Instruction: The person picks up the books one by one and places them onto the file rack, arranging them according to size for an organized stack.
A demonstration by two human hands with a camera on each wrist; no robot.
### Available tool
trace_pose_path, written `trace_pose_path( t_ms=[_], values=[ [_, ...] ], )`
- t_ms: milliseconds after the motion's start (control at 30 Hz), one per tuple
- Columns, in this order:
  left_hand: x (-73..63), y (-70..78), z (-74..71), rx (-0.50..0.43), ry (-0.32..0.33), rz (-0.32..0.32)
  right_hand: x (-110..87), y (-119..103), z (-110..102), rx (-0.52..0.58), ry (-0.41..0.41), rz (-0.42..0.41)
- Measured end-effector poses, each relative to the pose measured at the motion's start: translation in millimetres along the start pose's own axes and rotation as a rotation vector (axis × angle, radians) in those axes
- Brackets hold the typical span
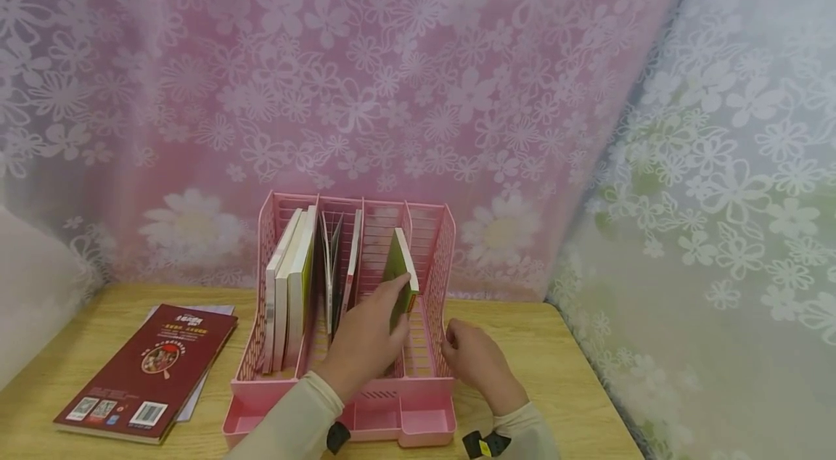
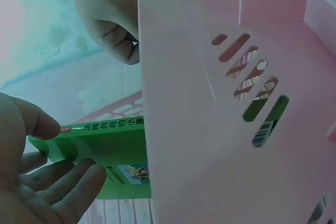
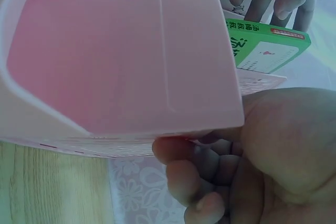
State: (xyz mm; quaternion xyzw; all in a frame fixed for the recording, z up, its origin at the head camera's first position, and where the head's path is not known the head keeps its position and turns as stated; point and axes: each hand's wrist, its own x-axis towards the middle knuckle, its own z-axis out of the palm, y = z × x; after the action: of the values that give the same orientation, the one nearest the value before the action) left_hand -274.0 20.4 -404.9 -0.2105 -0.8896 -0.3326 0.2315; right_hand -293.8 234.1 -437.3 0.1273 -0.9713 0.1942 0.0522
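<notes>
A thin green book (image 1: pixel 394 268) stands on edge in the pink book rack (image 1: pixel 444 257), beside the divider between its two right-hand compartments. My left hand (image 1: pixel 366 340) reaches over the rack's front and holds this book. In the left wrist view, the thumb of the left hand (image 2: pixel 23 177) is at the spine of the green book (image 2: pixel 123 156), its fingers along the cover. The right hand (image 1: pixel 480 358) is at the rack's right side. In the right wrist view, fingers of the right hand (image 3: pixel 289 145) curl round the edge of the rack's wall (image 3: pixel 131 51).
Several white-edged books (image 1: pixel 287 286) stand in the rack's left compartment. Thin booklets (image 1: pixel 329 257) and a slim book (image 1: pixel 353 253) lean in the one beside it. A dark red book (image 1: pixel 150 373) lies on the wooden table (image 1: pixel 562 366), left of the rack. Flowered curtains hang behind.
</notes>
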Motion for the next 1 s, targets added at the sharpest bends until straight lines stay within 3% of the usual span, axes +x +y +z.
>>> trace_pose_path(
  t_ms=[167,433,667,800,1000],
  values=[
    [1.3,-1.9,-1.3,0.004,0.011,0.014,0.5,0,0,0.016,0.013,-0.011],
    [0.6,-2.7,-0.3,-0.031,-0.023,-0.046,0.2,1,1,0.02,0.023,-0.022],
    [-2.0,1.4,-3.7,-0.035,-0.014,-0.019,0.9,0,1,0.011,0.023,-0.011],
    [-8.1,9.4,-16.9,-0.063,-0.014,-0.005,0.9,0,0,0.016,0.015,-0.008],
    [-31.4,10.3,-57.3,-0.139,0.053,-0.032,-0.4,-1,0,0.014,0.005,-0.015]
  ],
)
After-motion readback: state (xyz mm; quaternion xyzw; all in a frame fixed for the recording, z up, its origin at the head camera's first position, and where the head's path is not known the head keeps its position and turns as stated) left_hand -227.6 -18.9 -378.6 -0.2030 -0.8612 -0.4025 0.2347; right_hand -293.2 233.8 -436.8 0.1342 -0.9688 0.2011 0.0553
